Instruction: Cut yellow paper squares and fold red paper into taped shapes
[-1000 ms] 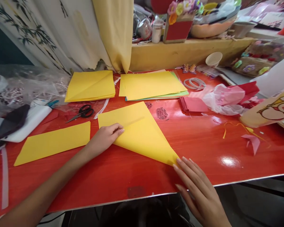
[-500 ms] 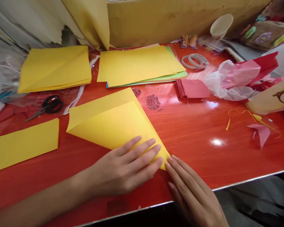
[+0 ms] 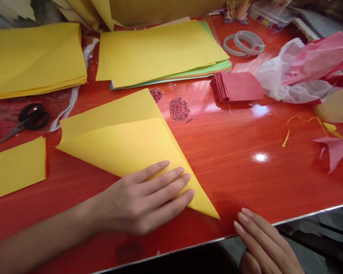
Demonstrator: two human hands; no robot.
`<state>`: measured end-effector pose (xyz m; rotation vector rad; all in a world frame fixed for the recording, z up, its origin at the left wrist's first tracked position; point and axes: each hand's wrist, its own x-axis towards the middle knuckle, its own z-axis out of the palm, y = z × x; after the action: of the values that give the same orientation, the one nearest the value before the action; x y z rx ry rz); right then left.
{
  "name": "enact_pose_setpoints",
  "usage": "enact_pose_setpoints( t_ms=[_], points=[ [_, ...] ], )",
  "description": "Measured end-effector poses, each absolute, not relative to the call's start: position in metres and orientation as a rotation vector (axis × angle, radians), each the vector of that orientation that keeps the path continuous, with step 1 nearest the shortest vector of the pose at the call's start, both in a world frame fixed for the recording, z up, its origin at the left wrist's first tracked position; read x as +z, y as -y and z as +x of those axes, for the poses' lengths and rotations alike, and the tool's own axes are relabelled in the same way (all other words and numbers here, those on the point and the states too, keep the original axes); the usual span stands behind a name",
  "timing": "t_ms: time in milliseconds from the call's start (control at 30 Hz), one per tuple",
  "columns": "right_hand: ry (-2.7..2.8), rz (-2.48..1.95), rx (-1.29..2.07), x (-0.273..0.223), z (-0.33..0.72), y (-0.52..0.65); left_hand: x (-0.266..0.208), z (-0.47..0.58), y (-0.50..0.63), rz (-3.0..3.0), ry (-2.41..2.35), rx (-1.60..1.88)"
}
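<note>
A yellow sheet of paper (image 3: 122,137), folded over on a diagonal, lies on the red table with its sharp corner pointing toward the front edge. My left hand (image 3: 151,198) rests flat on the folded part, fingers stretched out and slightly spread. Off the corner, at the table's front edge, is my right hand (image 3: 265,239); its fingers are extended and touch no paper. The right thumb is partly hidden beneath the fingers.
Behind lie a yellow paper stack (image 3: 34,61) and a mixed-colour paper stack (image 3: 160,53). Black-handled scissors (image 3: 34,116) and a yellow strip (image 3: 20,165) sit left. Tape rolls (image 3: 246,42), folded red paper (image 3: 240,86), crumpled plastic (image 3: 291,76) and pink scraps (image 3: 333,150) are right.
My right hand has come off the paper's corner and moved right and toward the front edge. My left hand stays on the sheet. The view has shifted closer and lower.
</note>
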<state>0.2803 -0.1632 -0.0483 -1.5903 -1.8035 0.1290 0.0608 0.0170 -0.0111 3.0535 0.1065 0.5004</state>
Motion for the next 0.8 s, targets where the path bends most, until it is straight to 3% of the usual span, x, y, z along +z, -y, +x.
enact_pose_setpoints(
  t_ms=[100,567,800],
  points=[
    [1.851,-1.497,-0.044,-0.047,0.275,0.154,-0.009,0.06,-0.016,3.048,-0.095,0.462],
    [2.042,-1.379,-0.138,-0.055,0.266,0.144,-0.009,0.06,-0.019,3.007,-0.038,0.317],
    [2.04,-1.396,-0.198,-0.051,0.265,0.133,-0.014,0.062,-0.018,3.074,-0.075,0.497]
  ],
)
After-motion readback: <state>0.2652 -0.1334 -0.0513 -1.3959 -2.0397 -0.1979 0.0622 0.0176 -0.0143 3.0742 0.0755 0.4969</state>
